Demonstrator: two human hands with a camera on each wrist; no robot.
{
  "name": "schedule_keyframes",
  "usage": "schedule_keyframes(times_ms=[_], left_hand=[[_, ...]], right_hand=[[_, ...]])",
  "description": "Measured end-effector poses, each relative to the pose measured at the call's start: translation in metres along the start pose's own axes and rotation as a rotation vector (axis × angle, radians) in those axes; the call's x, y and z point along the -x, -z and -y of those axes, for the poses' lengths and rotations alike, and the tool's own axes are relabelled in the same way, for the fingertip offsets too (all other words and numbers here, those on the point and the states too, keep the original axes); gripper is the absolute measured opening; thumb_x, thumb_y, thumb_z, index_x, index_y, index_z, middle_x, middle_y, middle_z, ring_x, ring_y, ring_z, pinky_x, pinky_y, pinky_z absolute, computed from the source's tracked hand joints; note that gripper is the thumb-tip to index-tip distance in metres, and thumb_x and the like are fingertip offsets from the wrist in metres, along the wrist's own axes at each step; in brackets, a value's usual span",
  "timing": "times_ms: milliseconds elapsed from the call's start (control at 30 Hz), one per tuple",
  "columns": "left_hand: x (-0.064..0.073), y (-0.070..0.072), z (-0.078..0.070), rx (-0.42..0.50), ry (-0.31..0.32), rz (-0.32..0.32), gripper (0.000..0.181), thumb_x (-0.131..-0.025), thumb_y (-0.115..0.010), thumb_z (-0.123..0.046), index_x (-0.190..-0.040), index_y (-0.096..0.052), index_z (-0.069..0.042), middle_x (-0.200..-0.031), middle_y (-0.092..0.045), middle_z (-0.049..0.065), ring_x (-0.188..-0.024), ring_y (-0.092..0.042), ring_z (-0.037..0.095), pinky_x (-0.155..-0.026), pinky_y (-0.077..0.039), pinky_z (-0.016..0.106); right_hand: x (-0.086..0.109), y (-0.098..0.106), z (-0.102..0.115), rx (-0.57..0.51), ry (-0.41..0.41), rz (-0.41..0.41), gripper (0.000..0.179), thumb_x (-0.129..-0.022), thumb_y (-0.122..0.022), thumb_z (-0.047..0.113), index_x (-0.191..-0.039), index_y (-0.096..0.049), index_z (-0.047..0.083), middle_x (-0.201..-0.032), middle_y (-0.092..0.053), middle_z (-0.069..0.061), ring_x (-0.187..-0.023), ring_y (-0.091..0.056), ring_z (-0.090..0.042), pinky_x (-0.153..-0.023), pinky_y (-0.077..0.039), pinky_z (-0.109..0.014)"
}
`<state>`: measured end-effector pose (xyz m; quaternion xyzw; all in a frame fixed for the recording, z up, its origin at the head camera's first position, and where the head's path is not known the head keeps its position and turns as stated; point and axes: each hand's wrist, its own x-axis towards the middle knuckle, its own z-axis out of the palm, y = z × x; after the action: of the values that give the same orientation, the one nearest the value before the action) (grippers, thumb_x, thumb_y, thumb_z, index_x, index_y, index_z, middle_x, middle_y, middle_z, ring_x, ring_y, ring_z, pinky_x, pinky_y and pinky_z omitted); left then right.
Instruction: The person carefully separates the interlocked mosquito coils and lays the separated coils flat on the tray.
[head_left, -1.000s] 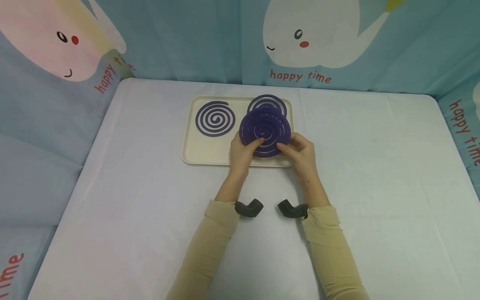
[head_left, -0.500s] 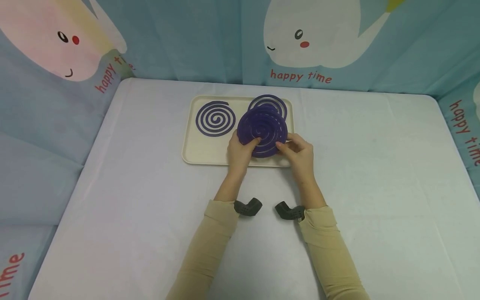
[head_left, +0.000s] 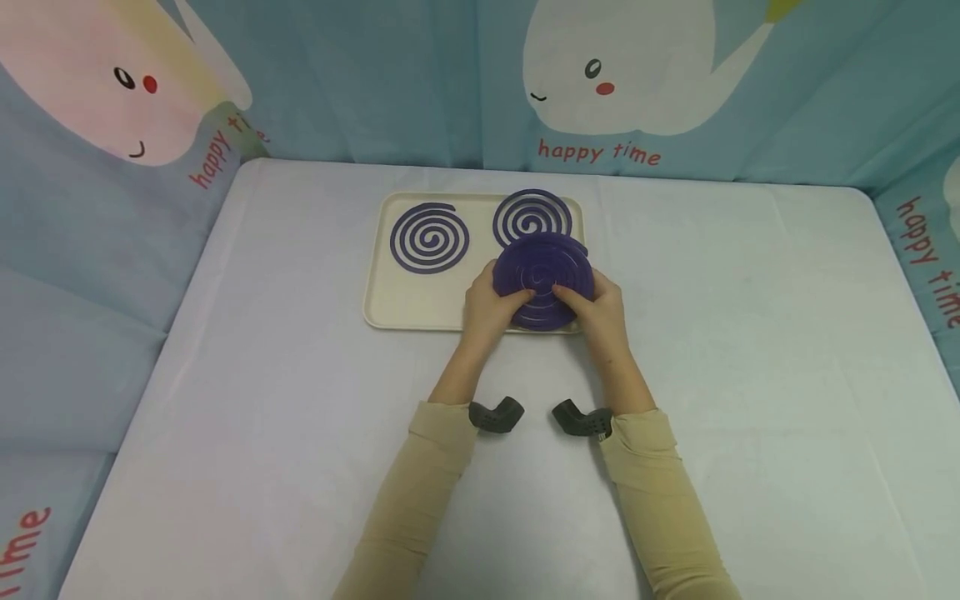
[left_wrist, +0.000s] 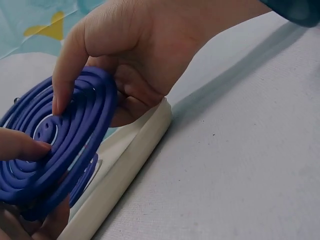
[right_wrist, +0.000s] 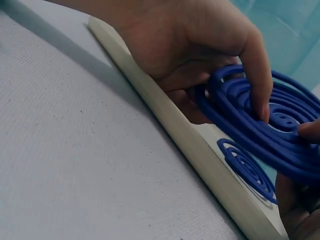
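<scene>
Fingers of the left hand (head_left: pixel 486 307) and right hand (head_left: pixel 604 310) grasp the stacked purple spirals (head_left: pixel 543 260) from opposite sides, thumbs on the upper face, above the cream tray (head_left: pixel 408 304). The stack appears light, likely brittle; support the rim from both sides and pinch gently.

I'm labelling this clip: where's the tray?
Head view: the tray sits near the table's far edge, a coil on its left, both hands toward its right.
</scene>
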<state>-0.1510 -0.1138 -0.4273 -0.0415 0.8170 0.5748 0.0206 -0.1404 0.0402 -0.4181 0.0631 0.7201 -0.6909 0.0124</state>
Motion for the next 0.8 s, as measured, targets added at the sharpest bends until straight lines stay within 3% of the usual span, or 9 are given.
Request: schedule_keyframes(times_ms=[167,433,533,700,800], left_hand=[[0.0,0.002,0.0003,-0.028,-0.055,-0.008,0.055,-0.076,-0.072,-0.015,-0.127,-0.055,-0.001,-0.123,-0.06,0.018,-0.116,-0.055,0.033,-0.099,-0.043,0.046],[0.0033,0.0031,-0.0006,0.001,-0.067,0.003,0.048,-0.08,-0.068,-0.015,-0.124,-0.057,-0.001,-0.121,-0.061,0.017,-0.116,-0.055,0.033,-0.1,-0.042,0.046],[0.0031,0.0045,-0.0024,0.071,-0.078,0.02,0.048,-0.08,-0.067,-0.014,-0.124,-0.056,0.0,-0.121,-0.061,0.018,-0.116,-0.055,0.032,-0.101,-0.041,0.044],[0.0037,0.0067,-0.0004,0.278,-0.07,0.121,0.048,-0.082,-0.062,-0.008,-0.128,-0.053,0.003,-0.126,-0.058,0.018,-0.119,-0.053,0.03,-0.104,-0.04,0.035],[0.0047,0.0089,0.0012,0.304,-0.066,0.155,0.047,-0.083,-0.061,-0.006,-0.129,-0.053,0.003,-0.127,-0.058,0.017,-0.12,-0.053,0.028,-0.104,-0.038,0.032]], right_hand=[[-0.0014,-0.0027,0.0004,0.022,0.03,-0.037,0.046,-0.081,-0.065,0.001,-0.125,-0.054,-0.006,-0.122,-0.059,-0.021,-0.112,-0.057,-0.025,-0.098,-0.045,-0.031],[0.0012,0.0005,-0.0021,0.07,0.04,-0.043,0.045,-0.081,-0.066,0.002,-0.124,-0.056,-0.004,-0.12,-0.061,-0.019,-0.108,-0.059,-0.024,-0.096,-0.046,-0.03],[0.0005,0.0008,-0.0014,0.04,0.048,-0.034,0.045,-0.081,-0.066,0.001,-0.124,-0.056,-0.005,-0.121,-0.06,-0.02,-0.107,-0.059,-0.021,-0.097,-0.045,-0.03],[0.0003,0.0033,-0.0005,0.017,0.011,-0.035,0.044,-0.08,-0.065,-0.001,-0.122,-0.056,-0.008,-0.12,-0.06,-0.023,-0.1,-0.06,-0.013,-0.095,-0.046,-0.029],[0.0004,0.004,0.0002,0.029,-0.017,-0.032,0.044,-0.08,-0.065,-0.002,-0.122,-0.056,-0.008,-0.119,-0.059,-0.025,-0.097,-0.06,-0.01,-0.094,-0.047,-0.028]])
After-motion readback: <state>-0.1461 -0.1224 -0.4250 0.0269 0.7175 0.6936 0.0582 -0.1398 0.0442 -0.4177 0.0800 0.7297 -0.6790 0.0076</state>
